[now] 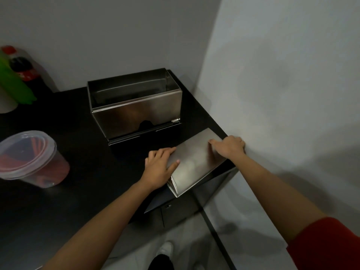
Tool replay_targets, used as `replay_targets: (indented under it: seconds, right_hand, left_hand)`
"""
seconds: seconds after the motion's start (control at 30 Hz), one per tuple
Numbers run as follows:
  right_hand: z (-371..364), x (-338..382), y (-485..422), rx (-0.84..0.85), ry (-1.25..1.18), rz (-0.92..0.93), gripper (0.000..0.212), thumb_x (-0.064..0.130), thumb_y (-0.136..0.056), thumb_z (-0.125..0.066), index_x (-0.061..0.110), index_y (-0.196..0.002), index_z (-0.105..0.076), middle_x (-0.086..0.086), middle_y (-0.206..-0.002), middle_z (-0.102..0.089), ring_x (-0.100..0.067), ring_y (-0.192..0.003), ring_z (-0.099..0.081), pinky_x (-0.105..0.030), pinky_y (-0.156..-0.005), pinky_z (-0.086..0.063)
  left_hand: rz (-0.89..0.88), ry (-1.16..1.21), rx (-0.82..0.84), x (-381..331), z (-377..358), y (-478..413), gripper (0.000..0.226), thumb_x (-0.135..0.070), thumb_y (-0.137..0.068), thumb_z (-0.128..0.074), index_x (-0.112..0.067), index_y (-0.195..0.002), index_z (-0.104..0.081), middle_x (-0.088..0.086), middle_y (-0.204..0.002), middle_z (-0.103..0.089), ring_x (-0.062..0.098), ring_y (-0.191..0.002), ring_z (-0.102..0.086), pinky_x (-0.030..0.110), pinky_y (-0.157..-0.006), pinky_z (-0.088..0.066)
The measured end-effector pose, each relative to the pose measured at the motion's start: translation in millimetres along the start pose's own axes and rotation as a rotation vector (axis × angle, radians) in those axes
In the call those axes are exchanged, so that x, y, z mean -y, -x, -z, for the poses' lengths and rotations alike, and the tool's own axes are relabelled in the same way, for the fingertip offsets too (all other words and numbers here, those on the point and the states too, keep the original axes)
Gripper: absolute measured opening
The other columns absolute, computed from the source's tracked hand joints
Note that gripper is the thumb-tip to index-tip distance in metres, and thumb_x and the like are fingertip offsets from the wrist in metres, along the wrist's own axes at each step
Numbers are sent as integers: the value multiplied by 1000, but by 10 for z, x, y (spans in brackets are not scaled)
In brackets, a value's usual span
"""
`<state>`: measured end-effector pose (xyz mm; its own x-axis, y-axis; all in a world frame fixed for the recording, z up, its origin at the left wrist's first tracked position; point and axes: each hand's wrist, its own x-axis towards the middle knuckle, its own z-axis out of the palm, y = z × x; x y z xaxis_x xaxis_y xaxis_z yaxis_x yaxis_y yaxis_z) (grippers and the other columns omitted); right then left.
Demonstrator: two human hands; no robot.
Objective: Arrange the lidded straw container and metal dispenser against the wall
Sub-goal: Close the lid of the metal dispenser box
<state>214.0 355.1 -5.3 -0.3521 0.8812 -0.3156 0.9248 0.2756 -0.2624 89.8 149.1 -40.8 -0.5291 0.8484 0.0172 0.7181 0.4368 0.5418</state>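
Observation:
An open-topped metal dispenser (136, 108) stands on the black counter (81, 172) near the back corner, with no lid on it. Its flat metal lid (194, 162) lies at the counter's right front corner, beside the right wall. My left hand (158, 168) grips the lid's left edge, thumb on top. My right hand (228, 146) holds the lid's far right edge, fingers on its top face. A clear plastic container (31, 158) with a clear lid stands at the left, holding red straws.
A cola bottle (23, 69) with a red cap and a green object (13, 82) stand at the back left against the wall. The right wall (282, 94) runs close beside the lid. The counter's front edge drops to the floor, where a shoe (165, 248) shows.

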Motion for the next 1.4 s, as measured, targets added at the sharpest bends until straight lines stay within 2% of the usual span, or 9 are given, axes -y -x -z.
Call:
replay_targets:
  seconds: [0.23,0.53,0.73,0.8,0.97,1.13,1.2,1.27,1.4]
  right_hand:
    - [60,40,-91,72,-10,-48,74,59,-87,-34,4,-136,-40,-22,-140,-39,-40,-127,-35,-47,-105,-32]
    - [82,60,-95,104,-5,-79,76,63,-86,-25,8,-137,-39,-20,-140,-41,-39,-127,-36,-50,-107,-30]
    - [60,38,-88,91,-129,-91,76,62,-87,-26,5,-135,-40,-22,-138,-40,-39,-126,-35,-46,-106,-30]
    - [65,3,-85,84,-262,-34,75,63,-86,-36,1,-127,-48,-20,-129,-50,-37,-119,-44,-42,-100,-37]
    - [188,-101,-35,158,-717,-18,56,62,-61,-73,9,-76,-63,-4,-80,-66,-20,-76,-61,-29,-62,-44]
    - [200,-189,-5,198,-855,-25,49,56,-56,-79,10,-69,-67,-1,-64,-70,-17,-65,-66,-24,-51,-46]
    - [163,-219,15,205,-898,-28,46,55,-58,-79,12,-67,-66,2,-57,-69,-15,-62,-66,-22,-49,-46]
    - [131,-235,41,208,-943,-35,44,53,-60,-79,12,-70,-65,0,-63,-70,-16,-67,-65,-23,-54,-48]
    - [90,-261,71,230,-1006,-64,46,52,-61,-78,11,-79,-65,-7,-85,-70,-25,-86,-65,-37,-83,-52]
  left_hand:
    - [-19,57,15,14,36,11,51,-45,-94,-43,-29,-141,-35,-7,-143,-41,16,-120,-28,27,-91,-21]
    - [-37,93,1,53,35,27,49,-43,-94,-44,-27,-140,-37,-6,-140,-43,16,-119,-29,27,-95,-22]
    - [-4,160,-59,50,17,37,44,-39,-96,-43,-26,-138,-41,-6,-135,-49,14,-116,-31,30,-100,-26]
    - [-1,183,-79,31,27,57,43,-37,-96,-43,-26,-137,-42,-5,-133,-51,14,-116,-32,34,-101,-29]
    - [45,257,-172,-26,51,84,43,-34,-94,-49,-22,-135,-45,2,-130,-51,20,-117,-37,37,-102,-32]
    - [334,555,-420,-130,51,97,67,-29,-81,-69,-12,-137,-37,11,-135,-42,24,-124,-41,40,-105,-36]
    - [437,688,-442,-173,43,95,73,-29,-78,-72,-14,-138,-33,10,-136,-42,21,-123,-43,37,-104,-38]
    - [487,771,-420,-185,26,115,76,-30,-78,-72,-17,-139,-29,9,-135,-44,20,-121,-46,33,-101,-40]
    - [560,885,-377,-180,13,179,77,-39,-78,-71,-16,-138,-30,5,-125,-55,21,-109,-57,35,-91,-49]
